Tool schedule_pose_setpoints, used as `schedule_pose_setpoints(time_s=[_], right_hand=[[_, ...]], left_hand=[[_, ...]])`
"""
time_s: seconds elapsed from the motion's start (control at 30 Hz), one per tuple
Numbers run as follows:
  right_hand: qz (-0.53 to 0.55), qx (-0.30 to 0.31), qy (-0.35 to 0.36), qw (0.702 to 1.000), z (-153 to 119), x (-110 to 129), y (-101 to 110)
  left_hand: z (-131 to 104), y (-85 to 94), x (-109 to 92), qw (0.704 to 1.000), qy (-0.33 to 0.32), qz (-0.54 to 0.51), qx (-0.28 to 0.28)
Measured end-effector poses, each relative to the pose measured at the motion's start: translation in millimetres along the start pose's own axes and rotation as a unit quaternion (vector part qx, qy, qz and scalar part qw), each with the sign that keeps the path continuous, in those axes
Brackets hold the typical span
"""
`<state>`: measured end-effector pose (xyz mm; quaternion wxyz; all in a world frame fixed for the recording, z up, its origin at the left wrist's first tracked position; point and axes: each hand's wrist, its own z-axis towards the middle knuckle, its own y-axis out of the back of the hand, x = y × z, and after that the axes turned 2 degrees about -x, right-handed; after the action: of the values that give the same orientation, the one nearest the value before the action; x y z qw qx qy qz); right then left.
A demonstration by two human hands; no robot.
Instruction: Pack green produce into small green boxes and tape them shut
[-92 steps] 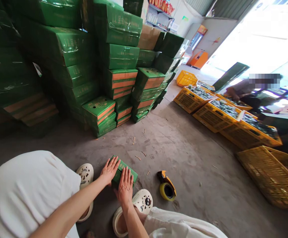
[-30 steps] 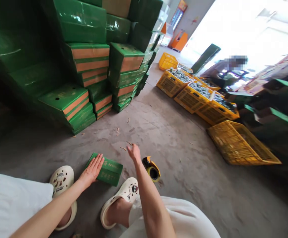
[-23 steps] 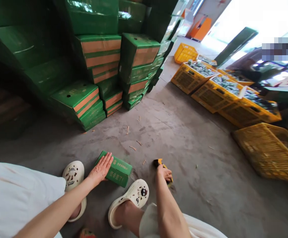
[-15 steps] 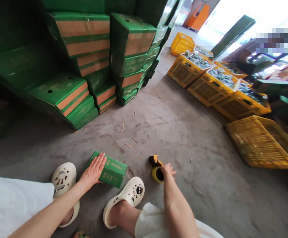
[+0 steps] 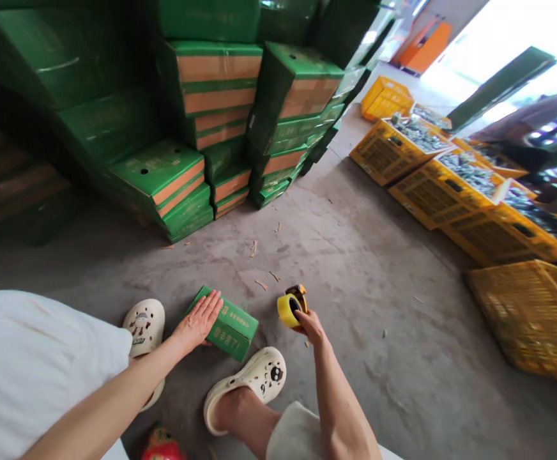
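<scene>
Tall piles of stacked green cartons with brown strips rise from the floor at the upper left, and yellow crates run down the right side. Far closer, between and a little ahead of two pale clogs, a small green carton lies on the floor with its long axis slanting from far left to near right. The left hand is on it, palm down and fingers straight, pressing flat over its left end without gripping. The right hand is closed round a tape dispenser, just past the carton's right end and apart from it, with the yellow roll turned towards the carton (how high it is off the floor, I cannot tell). So the dispenser lies to the right of the carton, roughly level with it, and the right hand is the nearer one to that free right end. Smallest is the print: the carton's near panel seems to read "您辛苦了!", the finer line above it is too small to make out, and no brand is legible on the dispenser.
</scene>
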<state>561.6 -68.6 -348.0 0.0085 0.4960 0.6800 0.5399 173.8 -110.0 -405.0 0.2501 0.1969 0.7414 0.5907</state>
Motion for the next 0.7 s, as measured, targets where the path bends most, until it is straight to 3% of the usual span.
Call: schedule_pose_setpoints(time_s=[0.17, 0.23, 0.3, 0.37, 0.43, 0.53, 0.6, 0.7], right_hand=[[0.036, 0.085, 0.129, 0.987, -16, 82, -6], [0.01, 0.118, 0.241, 0.963, -40, 112, -17], [-0.044, 0.12, 0.376, 0.918, -75, 131, -34], [-0.113, 0.074, 0.449, 0.883, -114, 136, -53], [-0.171, 0.039, 0.474, 0.863, -148, 130, -69], [-0.184, 0.049, 0.512, 0.837, -178, 118, -80], [-0.168, 0.084, 0.51, 0.839, -184, 119, -79], [-0.147, 0.132, 0.434, 0.879, -184, 127, -74]], left_hand=[[4, 11.1, 3, 0.999, -0.022, -0.032, -0.003], [4, 13.1, 4, 0.999, -0.023, -0.044, -0.02], [4, 11.6, 4, 0.997, -0.016, -0.067, -0.045], [5, 7.0, 3, 0.992, -0.008, -0.117, -0.054], [8, 1.4, 2, 0.985, -0.001, -0.167, -0.043], [12, -3.6, 3, 0.979, 0.004, -0.204, -0.03], [13, -3.8, 4, 0.976, 0.002, -0.218, -0.028], [12, -3.0, 5, 0.972, -0.006, -0.232, -0.022]])
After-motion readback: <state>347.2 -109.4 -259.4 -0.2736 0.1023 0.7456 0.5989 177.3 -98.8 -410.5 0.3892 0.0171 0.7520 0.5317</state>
